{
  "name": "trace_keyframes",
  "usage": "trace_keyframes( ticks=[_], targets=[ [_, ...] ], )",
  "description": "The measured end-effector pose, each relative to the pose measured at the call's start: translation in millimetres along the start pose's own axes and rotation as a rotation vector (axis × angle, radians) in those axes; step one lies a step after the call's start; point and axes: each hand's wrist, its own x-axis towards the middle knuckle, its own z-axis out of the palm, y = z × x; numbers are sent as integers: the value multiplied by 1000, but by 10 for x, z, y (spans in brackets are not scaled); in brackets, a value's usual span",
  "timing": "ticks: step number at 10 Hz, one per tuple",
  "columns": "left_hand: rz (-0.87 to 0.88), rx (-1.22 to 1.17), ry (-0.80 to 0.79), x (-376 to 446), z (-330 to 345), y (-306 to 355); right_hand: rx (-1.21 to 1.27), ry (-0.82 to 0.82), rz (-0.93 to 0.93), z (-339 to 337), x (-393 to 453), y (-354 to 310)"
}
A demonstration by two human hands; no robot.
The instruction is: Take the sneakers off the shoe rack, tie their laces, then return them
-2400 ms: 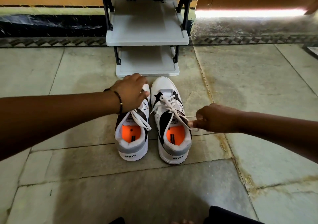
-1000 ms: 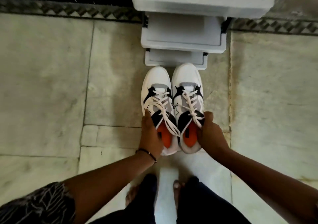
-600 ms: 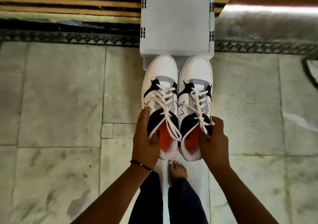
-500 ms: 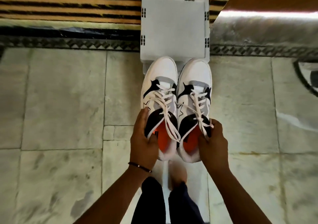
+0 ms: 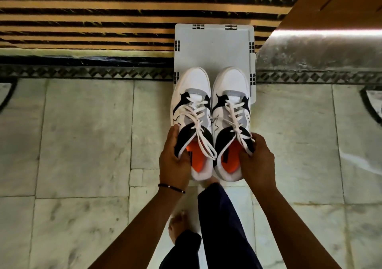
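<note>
Two white, black and grey sneakers with orange insoles are held side by side in the air, toes pointing away from me. My left hand grips the collar of the left sneaker. The right sneaker is gripped at its collar by my right hand. White laces are knotted on both, with loops hanging toward the openings. Their toes overlap the front of the white shoe rack's top shelf, seen from above. The lower shelves are hidden.
The rack stands against a striped orange and black wall. A wooden door is at upper right. Marble floor tiles spread on both sides. My bare foot and dark trouser legs are below the shoes.
Both sneakers were lifted off the floor after the lace work. They have moved forward, so their toes now cover the front of the rack's top shelf. I have stood up.
</note>
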Motion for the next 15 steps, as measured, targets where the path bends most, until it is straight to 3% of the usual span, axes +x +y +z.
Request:
trace_keyframes(
  ticks=[4,8,12,14,15],
  targets=[
    [-6,56,-19,1239,635,465,-74,-23,-12,-112,1476,-303],
    [22,74,-59,1898,610,685,-155,-75,-140,-27,2097,-655],
    [18,106,-103,2132,558,623,-422,-176,-221,-56,2196,-675],
    [48,240,-169,2023,464,698,-338,-288,-93,-116,2146,-733],
    [-52,109,-115,1724,332,866,-436,-157,-181,-268,1861,-797]
  ],
)
